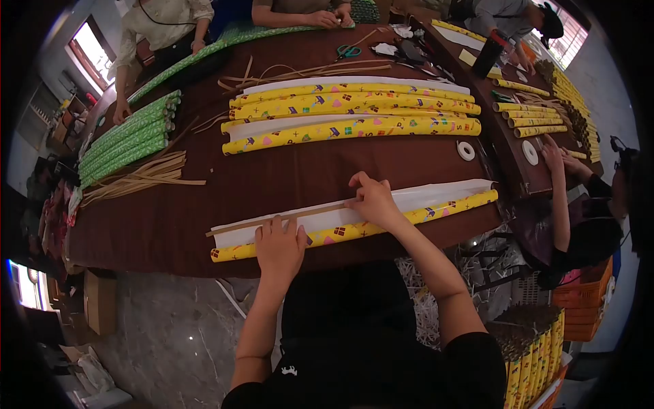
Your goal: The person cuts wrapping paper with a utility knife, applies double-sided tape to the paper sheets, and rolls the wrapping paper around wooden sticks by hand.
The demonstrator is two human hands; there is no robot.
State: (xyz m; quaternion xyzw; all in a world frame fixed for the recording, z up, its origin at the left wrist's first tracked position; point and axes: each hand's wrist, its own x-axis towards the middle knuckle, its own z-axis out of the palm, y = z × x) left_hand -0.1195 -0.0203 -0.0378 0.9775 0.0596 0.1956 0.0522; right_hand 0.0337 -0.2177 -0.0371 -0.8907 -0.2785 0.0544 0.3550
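Grey marbled floor [170,341], below the near edge of a brown-covered desk [157,235].

Packed yellow rolls [535,368]: a batch, low at near right.

Left hand [279,247] of the worker: fingers spread flat, clasping nothing, tips on a narrow brown strip [235,228].

Right hand [376,204]: fingers bent, tips down by the strip's right part; from where I stand, I cannot tell whether they pinch it.

Yellow printed paper [443,208]: one, partly unrolled before the worker, rolled side nearest, white side open beyond, strip lying lengthwise on it.

White tape ring [471,156]: one, farther back, right.

Loose brown strips [146,175]: a heap, left, beside green rolls [126,146], stacked.

Yellow rolls with white edges [354,104]: a row, mid-desk.

Green-handled scissors [351,51]: one pair, beyond the row.

Long green sheet [225,44]: far side, with two co-workers [163,31] at it.
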